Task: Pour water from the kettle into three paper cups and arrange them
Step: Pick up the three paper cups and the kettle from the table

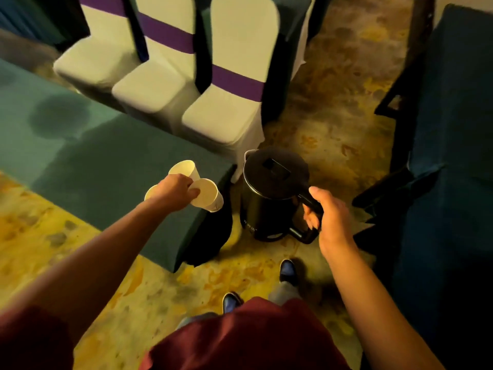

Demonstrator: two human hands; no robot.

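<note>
My left hand holds three white paper cups bunched together over the near right corner of the green table: one cup at the top, one to the right, and one mostly hidden behind my wrist. My right hand grips the handle of a black kettle with its lid closed. The kettle hangs upright in the air just right of the table corner, above the floor.
The table is covered in green cloth with a dark patch. Three white-covered chairs with purple bands stand behind it. A dark blue draped table stands on the right. My feet stand on patterned yellow carpet.
</note>
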